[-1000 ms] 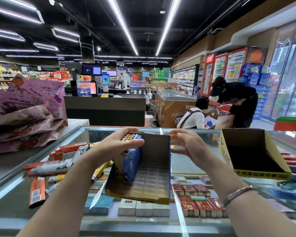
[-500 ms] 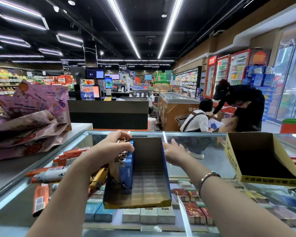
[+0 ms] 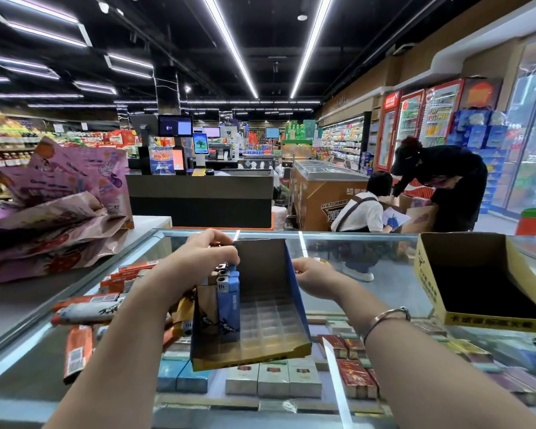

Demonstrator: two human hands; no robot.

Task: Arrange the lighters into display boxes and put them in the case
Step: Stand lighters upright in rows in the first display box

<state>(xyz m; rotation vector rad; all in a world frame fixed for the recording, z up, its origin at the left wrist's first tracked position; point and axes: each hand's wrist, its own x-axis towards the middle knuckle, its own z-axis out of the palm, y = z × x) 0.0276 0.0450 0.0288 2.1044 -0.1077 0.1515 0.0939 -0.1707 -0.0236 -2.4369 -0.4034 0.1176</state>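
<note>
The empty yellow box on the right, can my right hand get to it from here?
Probably yes: the right hand holds the blue display box's edge, with only bare glass between it and the yellow box.

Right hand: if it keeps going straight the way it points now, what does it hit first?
Probably the display box's blue right wall. The right hand points left toward it and already looks at or near that edge, though depth is unclear.

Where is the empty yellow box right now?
In the head view, the empty yellow box sits on the glass case top at the far right, apart from the right hand and the blue display box with lighters.
</note>
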